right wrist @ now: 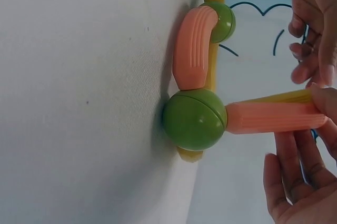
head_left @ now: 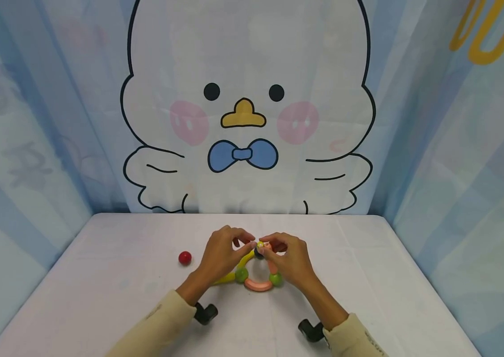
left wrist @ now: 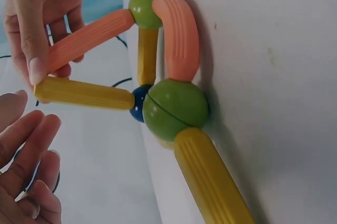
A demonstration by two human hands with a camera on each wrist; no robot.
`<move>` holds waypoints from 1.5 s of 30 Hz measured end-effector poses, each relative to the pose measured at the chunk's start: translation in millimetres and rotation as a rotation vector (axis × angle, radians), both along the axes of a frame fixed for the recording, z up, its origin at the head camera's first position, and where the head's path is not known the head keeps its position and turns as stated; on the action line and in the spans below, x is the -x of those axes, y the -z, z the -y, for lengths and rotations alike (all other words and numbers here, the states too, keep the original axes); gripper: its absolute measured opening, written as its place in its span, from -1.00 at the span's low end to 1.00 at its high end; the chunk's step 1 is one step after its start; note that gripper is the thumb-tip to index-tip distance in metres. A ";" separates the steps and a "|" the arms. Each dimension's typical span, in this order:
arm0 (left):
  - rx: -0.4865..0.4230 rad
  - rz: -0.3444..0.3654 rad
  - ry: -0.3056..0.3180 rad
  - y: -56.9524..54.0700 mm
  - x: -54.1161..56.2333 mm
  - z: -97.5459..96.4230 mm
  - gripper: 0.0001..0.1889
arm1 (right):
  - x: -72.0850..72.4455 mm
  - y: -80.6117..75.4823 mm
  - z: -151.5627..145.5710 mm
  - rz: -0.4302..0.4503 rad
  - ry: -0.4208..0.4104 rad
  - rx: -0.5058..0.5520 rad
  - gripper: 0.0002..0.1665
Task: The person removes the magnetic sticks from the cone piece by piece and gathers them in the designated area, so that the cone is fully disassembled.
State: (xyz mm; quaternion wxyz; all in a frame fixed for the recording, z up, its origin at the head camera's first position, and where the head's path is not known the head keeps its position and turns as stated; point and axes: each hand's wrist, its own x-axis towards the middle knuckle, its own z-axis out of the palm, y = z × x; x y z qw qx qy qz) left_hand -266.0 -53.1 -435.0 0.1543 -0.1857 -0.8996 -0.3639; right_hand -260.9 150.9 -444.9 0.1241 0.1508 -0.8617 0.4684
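A frame of toy magnetic sticks and balls stands on the table between both hands. My right hand (head_left: 291,257) pinches the upper end of a straight orange stick (left wrist: 89,41), where a yellow stick (left wrist: 84,93) meets it. The orange stick rises from a green ball (right wrist: 195,119); the yellow one rises from a dark blue ball (left wrist: 139,103). A curved orange stick (head_left: 258,285) joins that green ball to another green ball (head_left: 241,274). My left hand (head_left: 225,252) is close beside the sticks' top ends, its fingers loosely bent and holding nothing.
A red ball (head_left: 185,258) lies on the white tabletop (head_left: 100,297), left of the hands. One yellow stick (left wrist: 213,182) sticks out leftward from the frame along the table. Behind the table hangs a cloth (head_left: 243,59) with a cartoon bird.
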 end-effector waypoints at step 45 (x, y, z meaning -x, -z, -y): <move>0.281 0.029 0.164 35.8 -24.1 -14.7 -0.79 | -12.5 -0.1 -25.5 0.013 0.057 -0.022 -0.73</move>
